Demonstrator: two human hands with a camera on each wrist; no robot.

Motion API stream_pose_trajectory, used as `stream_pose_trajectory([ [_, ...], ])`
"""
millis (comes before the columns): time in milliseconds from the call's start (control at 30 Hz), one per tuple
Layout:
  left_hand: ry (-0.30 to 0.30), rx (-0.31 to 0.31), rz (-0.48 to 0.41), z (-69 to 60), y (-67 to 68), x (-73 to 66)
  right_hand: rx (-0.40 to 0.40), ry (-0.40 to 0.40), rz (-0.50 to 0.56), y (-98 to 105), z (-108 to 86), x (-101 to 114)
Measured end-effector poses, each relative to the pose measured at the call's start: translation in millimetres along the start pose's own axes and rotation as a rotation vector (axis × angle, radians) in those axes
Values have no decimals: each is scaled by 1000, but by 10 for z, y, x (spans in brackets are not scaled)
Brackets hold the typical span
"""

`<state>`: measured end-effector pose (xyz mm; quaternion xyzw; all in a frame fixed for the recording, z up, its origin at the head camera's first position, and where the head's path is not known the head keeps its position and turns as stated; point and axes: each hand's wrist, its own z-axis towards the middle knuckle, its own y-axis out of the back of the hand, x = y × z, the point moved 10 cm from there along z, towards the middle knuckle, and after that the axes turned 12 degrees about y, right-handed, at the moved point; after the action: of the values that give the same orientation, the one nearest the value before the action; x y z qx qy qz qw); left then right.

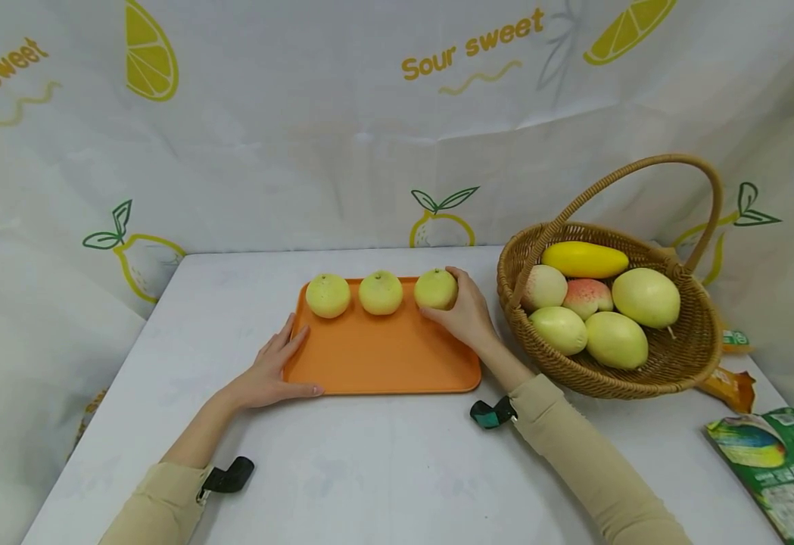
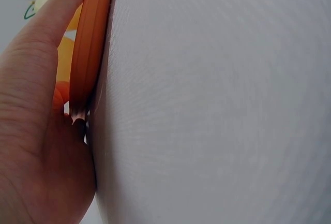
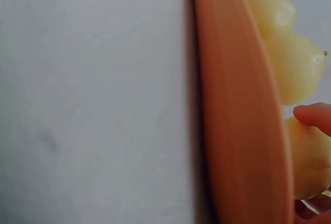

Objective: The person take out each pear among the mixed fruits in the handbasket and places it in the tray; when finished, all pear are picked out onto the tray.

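Three round yellow-green fruits stand in a row along the far side of an orange tray: the left fruit, the middle fruit and the right fruit. My right hand holds the right fruit between thumb and fingers, over the tray's far right corner. In the right wrist view this held fruit shows beyond the tray's wall. At the tray's near left, my left hand rests spread around the corner. Its thumb lies along the front edge, and its fingers touch the left rim.
A wicker basket with a tall handle stands to the right, close to my right forearm. It holds a yellow papaya-like fruit, peaches and pale green fruits. Packets, including a green bag, lie at the right edge.
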<state>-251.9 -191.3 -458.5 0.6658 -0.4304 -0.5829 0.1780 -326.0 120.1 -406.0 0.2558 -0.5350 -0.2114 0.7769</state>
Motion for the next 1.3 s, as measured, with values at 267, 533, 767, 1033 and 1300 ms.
stream_pose_trajectory([
  [267, -6, 3, 2, -6, 0, -13, -38, 89, -22, 87, -115, 143],
  [533, -8, 3, 9, -13, -1, -17, -71, 205, -35, 198, -277, 340],
  [767, 1, 1, 13, 2, -1, 2, -44, 254, 71, 267, -461, 484],
  [1033, -4, -3, 18, 7, -8, 17, -30, 266, 164, 340, -642, 580],
  [1300, -3, -7, 22, 6, -7, 5, 1, 242, 237, 451, -788, 624],
])
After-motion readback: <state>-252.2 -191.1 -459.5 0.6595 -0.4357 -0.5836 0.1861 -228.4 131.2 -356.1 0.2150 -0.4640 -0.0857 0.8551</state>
